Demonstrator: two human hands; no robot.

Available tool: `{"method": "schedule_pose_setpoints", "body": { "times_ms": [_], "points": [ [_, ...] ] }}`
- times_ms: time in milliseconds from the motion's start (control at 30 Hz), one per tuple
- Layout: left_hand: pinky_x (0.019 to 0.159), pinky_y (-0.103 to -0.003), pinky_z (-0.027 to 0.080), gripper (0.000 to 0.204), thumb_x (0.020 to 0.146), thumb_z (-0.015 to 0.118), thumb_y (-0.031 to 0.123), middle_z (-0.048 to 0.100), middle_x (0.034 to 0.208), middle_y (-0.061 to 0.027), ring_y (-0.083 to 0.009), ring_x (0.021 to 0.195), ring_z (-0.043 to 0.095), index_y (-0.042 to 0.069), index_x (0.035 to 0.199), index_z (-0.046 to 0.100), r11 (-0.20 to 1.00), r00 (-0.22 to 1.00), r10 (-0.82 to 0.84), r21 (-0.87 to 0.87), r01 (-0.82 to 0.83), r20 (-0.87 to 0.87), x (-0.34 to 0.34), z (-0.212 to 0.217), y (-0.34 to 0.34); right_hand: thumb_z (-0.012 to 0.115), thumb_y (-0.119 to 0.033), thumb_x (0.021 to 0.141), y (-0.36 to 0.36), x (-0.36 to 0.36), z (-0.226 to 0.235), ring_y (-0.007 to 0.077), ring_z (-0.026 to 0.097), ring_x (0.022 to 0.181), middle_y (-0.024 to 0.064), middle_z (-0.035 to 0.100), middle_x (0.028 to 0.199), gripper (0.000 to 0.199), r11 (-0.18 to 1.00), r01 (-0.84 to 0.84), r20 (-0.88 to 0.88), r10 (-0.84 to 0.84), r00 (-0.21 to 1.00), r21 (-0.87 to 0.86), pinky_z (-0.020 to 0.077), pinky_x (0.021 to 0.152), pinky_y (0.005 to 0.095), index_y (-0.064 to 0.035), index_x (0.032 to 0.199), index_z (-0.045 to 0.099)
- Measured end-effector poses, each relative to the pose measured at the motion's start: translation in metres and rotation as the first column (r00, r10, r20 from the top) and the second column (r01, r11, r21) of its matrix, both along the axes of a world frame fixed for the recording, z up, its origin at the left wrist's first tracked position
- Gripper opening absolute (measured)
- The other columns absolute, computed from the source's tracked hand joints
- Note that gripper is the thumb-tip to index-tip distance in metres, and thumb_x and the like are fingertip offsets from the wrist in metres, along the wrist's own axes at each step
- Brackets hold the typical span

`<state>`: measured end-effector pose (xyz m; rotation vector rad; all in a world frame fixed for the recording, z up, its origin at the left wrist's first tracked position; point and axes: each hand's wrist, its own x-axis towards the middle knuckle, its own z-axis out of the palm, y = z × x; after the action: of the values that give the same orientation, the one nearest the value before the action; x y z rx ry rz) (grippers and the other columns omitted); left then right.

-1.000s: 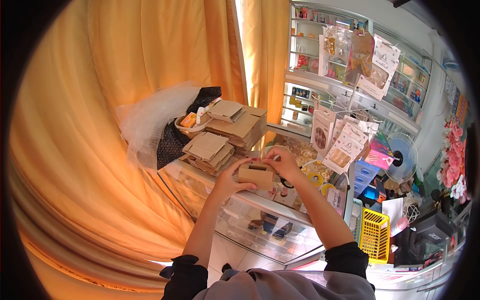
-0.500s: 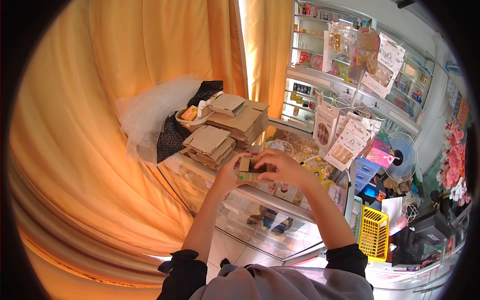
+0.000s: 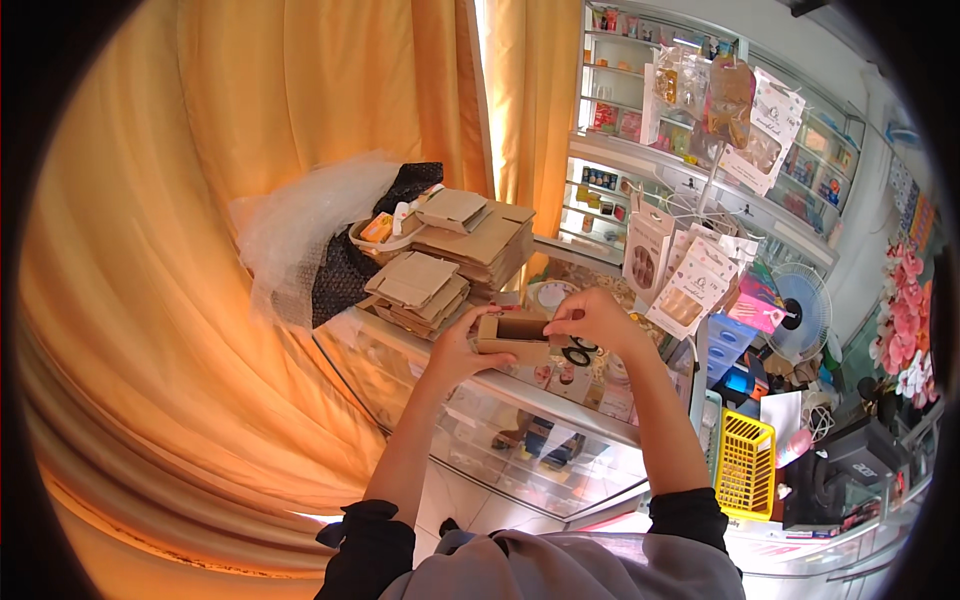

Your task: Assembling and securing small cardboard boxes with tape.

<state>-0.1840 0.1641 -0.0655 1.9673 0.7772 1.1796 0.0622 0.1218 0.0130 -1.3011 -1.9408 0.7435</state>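
Above the glass counter [image 3: 580, 395] is a small brown cardboard box [image 3: 513, 347], its open top facing up and its inside showing. My left hand [image 3: 460, 350] grips the box's left end, thumb along the near side and fingers behind. At the right end, my right hand [image 3: 597, 318] has thumb and fingers pinched together at the box's edge; its fingertips partly hide that end. Black-handled scissors [image 3: 577, 352] lie on the counter just beneath my right hand. Flat folded cardboard boxes [image 3: 415, 285] are piled to the left of my left hand.
A taller cardboard stack [image 3: 490, 245] and a basket [image 3: 385, 240] stand behind, beside bubble wrap [image 3: 335, 270]. A rack of hanging white packages [image 3: 690, 280] rises at the right. Farther right are a yellow basket [image 3: 747, 465] and a fan [image 3: 800, 312]. An orange curtain [image 3: 200, 250] hangs left.
My right hand has shifted right, from over the box to its right end. The box's inside now shows more fully, and the scissors have come into sight.
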Motion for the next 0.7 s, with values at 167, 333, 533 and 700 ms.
{"method": "schedule_pose_setpoints", "body": {
  "times_ms": [167, 333, 533, 700],
  "points": [
    [0.088, -0.030, 0.047, 0.075, 0.061, 0.088, 0.027, 0.064, 0.113, -0.0077, -0.0187, 0.104, 0.061, 0.009, 0.125, 0.053, 1.000, 1.000, 0.001, -0.009, -0.001, 0.030, -0.001, -0.006, 0.005, 0.075, -0.018, 0.072, 0.002, -0.018, 0.012, 0.0266, 0.063, 0.064, 0.0122, 0.065, 0.067, 0.014, 0.961, -0.103, 0.233, 0.042, 0.972, 0.257, 0.0470, 0.059, 0.0340, -0.0049, 0.075, 0.071],
    [0.087, -0.028, 0.047, 0.072, 0.062, 0.088, 0.016, 0.062, 0.111, -0.0056, -0.0142, 0.101, 0.058, 0.007, 0.124, 0.052, 1.000, 0.999, -0.019, 0.023, 0.019, 0.027, -0.003, -0.002, 0.003, 0.071, -0.020, 0.074, 0.006, -0.060, 0.028, 0.0286, 0.063, 0.067, 0.0107, 0.066, 0.070, 0.012, 0.939, -0.177, 0.561, -0.020, 0.828, 0.295, 0.0481, 0.062, 0.0361, -0.0085, 0.077, 0.072],
    [0.086, -0.027, 0.048, 0.073, 0.061, 0.088, 0.015, 0.062, 0.109, -0.0047, -0.0126, 0.099, 0.058, 0.007, 0.124, 0.051, 0.996, 1.000, -0.018, -0.084, 0.017, -0.006, -0.002, -0.002, 0.000, 0.070, -0.016, 0.072, 0.023, -0.060, 0.009, 0.0292, 0.064, 0.071, 0.0093, 0.067, 0.075, 0.011, 0.855, -0.308, 0.570, 0.018, 0.822, 0.418, 0.0495, 0.065, 0.0383, -0.0134, 0.082, 0.073],
    [0.086, -0.027, 0.047, 0.072, 0.061, 0.088, 0.014, 0.062, 0.107, -0.0041, -0.0118, 0.098, 0.058, 0.007, 0.123, 0.051, 0.999, 0.998, 0.030, -0.022, -0.031, -0.054, -0.009, -0.008, 0.007, 0.069, -0.015, 0.071, 0.007, -0.066, 0.020, 0.0297, 0.065, 0.074, 0.0096, 0.068, 0.079, 0.029, 0.973, -0.177, 0.416, 0.100, 0.904, 0.151, 0.0503, 0.066, 0.0397, -0.0201, 0.100, 0.071]
  ]
}}
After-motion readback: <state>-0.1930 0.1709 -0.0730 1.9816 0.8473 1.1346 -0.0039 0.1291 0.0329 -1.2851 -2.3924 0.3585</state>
